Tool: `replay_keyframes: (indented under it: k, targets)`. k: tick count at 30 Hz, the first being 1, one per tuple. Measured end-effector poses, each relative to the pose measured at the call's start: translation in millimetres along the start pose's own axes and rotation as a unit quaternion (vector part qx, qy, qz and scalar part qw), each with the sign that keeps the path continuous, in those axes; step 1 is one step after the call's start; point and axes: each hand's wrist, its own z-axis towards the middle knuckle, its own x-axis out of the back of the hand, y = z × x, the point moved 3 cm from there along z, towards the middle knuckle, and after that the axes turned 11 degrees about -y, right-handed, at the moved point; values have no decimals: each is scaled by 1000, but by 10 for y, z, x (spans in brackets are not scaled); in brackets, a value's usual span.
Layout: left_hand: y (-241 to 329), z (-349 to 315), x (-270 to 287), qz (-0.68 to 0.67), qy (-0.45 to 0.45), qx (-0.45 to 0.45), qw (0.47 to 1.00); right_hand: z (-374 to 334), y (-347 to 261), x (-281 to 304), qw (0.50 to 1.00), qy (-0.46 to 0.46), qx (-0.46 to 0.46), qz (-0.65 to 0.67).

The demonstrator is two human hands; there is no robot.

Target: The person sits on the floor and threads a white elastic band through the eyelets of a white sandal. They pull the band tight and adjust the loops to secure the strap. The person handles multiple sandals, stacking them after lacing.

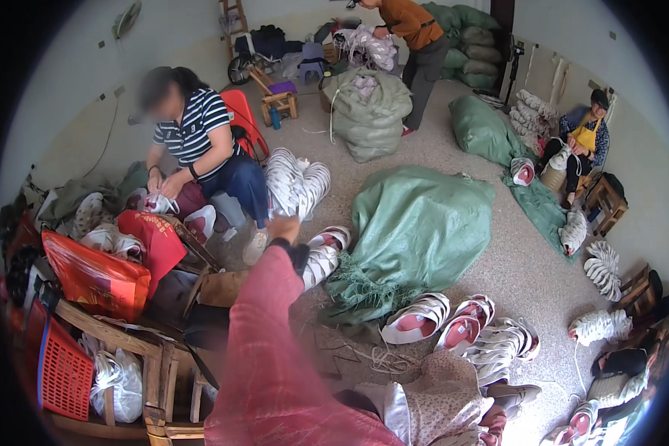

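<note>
My left arm in a red sleeve reaches up from the lower edge, with a dark cuff at the wrist. My left hand (283,227) looks open, one finger stretched upward and nothing visible in it. It overlaps the lower end of a stack of white strappy shoes (302,182); contact cannot be made out. Just right of my wrist lies a row of white shoes with red insoles (323,256). My right hand is outside the picture. Patterned cloth (442,401) covers my lap at the bottom.
A large green sack (424,223) lies mid-floor, with more white shoes (416,318) before it. A person in a striped shirt (193,130) handles a shoe at left, near a red basket (63,368) and wooden frames. Two other people work farther back beside sacks (369,123).
</note>
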Motion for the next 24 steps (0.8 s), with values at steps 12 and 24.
replay_keyframes:
  k: [12,24]
  targets:
    - [1279,-2107,-1462,169,-288,-540,773,-37,104,23,999,11,24,-24]
    - [2694,-3854,-1027,-116,-50,-773,622,-1998,424,391,999,-29,7,-16]
